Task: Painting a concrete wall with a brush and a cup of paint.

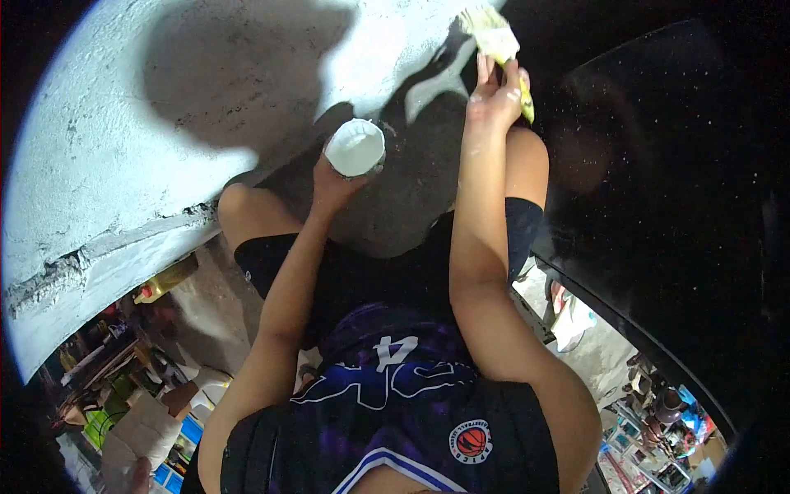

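Note:
My left hand (334, 187) is wrapped around a white cup (359, 128), gripping it from below and the side between my knees. White paint (356, 155) lies inside the cup. Up and to the right, my right hand (495, 102) grips a flat paintbrush (497, 42) with a yellow handle. Its pale bristles point up and left, in front of the white-painted wall (407, 37); I cannot tell whether they touch it. White smears mark my right hand and wrist.
A black panel (654, 154) with white specks stands close on my right. The wall has a rough, chipped ledge (145, 233) at left. Behind me are a yellowish bottle (164, 284) and clutter on the left, and a crowded heap of items (657, 426) on the right.

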`<state>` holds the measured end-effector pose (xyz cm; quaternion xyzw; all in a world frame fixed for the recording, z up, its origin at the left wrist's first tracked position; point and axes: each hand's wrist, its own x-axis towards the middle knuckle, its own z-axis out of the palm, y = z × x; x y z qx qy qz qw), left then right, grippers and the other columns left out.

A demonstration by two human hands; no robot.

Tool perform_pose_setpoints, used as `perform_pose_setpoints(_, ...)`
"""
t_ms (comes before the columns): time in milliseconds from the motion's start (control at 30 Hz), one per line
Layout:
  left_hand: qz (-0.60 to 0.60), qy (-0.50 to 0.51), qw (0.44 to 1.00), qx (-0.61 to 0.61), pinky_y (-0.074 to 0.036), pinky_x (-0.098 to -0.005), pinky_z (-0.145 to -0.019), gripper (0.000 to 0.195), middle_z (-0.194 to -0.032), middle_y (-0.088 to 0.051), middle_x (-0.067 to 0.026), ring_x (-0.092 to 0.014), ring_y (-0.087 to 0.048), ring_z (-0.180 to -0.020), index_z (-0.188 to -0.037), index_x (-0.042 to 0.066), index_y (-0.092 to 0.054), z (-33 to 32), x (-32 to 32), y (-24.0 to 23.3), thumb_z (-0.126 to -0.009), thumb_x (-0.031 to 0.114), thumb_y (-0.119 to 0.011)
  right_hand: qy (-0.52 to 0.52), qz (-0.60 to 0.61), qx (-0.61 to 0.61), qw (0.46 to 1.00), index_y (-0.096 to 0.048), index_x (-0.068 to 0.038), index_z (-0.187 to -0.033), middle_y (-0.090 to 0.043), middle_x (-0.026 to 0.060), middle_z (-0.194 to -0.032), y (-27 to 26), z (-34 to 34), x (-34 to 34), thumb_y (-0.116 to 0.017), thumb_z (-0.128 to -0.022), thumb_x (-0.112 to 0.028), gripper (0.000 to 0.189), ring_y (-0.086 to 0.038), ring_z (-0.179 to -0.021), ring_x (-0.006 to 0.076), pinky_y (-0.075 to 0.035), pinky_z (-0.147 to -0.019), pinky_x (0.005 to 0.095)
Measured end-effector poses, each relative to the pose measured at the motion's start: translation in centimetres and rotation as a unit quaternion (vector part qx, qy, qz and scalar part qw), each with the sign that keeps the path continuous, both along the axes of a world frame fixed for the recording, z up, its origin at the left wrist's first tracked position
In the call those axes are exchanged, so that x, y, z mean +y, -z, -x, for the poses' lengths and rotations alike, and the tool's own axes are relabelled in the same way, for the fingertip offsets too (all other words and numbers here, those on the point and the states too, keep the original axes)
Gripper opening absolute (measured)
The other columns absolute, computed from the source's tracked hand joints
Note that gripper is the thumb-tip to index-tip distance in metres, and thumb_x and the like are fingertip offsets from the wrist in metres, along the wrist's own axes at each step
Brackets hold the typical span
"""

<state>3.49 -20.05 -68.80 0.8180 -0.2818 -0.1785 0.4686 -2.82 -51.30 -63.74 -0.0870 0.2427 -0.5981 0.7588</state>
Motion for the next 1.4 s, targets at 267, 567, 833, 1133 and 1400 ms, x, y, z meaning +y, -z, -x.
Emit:
perform_pose_setpoints(267,-0.026,0.014,0.999,0.020,-0.054,-0.0434,-0.105,0.085,-0.133,-0.069,-0.0146,-0.028,-0.066,-0.125,-0.141,0.004,-0.057,0.5,-1.8,-2.5,-0.069,0.027,-0.098,-0.127,0.013,0.118,0.985,-0.054,0.002,-0.115,-0.066,0.0230,-0.101,0.3,1.0,0.6,-0.067,-0.094,0.005,0.024,-0.073,-0.074,0.0319,-0.071,-0.070,0.0480)
perform_pose_setpoints(567,-0.036,0.019,0.999,-0.006,-0.052,-0.0438,-0.107,0.089,-0.134,-0.068,-0.0153,-0.029,-0.065,-0.126,-0.141,0.003,-0.056,0.2,-1.4,-0.3,-0.068,0.032,-0.098,-0.020,0.025,0.001,0.999,-0.048,-0.006,-0.108,-0.065,0.0203,-0.099,-1.4,-0.6,-3.7,-0.063,-0.098,0.004,0.020,-0.074,-0.078,0.0346,-0.070,-0.072,0.0464)
perform_pose_setpoints(833,-0.015,0.002,1.000,0.014,-0.052,-0.0434,-0.108,0.089,-0.135,-0.068,-0.0163,-0.029,-0.065,-0.127,-0.142,0.003,-0.056,0.1,-0.8,-0.7,-0.069,0.031,-0.098,0.023,-0.018,-0.062,0.998,-0.049,-0.004,-0.102,-0.067,0.0159,-0.104,1.8,-0.6,-2.1,-0.061,-0.099,0.003,0.015,-0.072,-0.097,0.0373,-0.067,-0.086,0.0500)
perform_pose_setpoints(1133,0.003,0.021,1.000,0.020,-0.052,-0.0443,-0.107,0.090,-0.133,-0.069,-0.0153,-0.029,-0.066,-0.125,-0.142,0.004,-0.056,-0.2,-1.0,0.8,-0.068,0.033,-0.099,-0.013,-0.149,0.045,0.988,-0.053,-0.011,-0.106,-0.066,0.0147,-0.105,8.3,-1.4,1.1,-0.070,-0.093,0.004,0.026,-0.070,-0.091,0.0309,-0.063,-0.072,0.0407)
perform_pose_setpoints(1400,0.014,0.026,0.999,0.033,-0.052,-0.0434,-0.107,0.089,-0.136,-0.068,-0.0141,-0.027,-0.065,-0.126,-0.143,0.005,-0.055,0.1,-0.6,-1.2,-0.069,0.030,-0.097,-0.099,0.003,-0.296,0.950,-0.064,-0.011,-0.093,-0.070,0.0164,-0.122,1.2,1.5,-1.9,-0.066,-0.099,0.000,0.012,-0.062,-0.126,0.0395,-0.053,-0.110,0.0598)
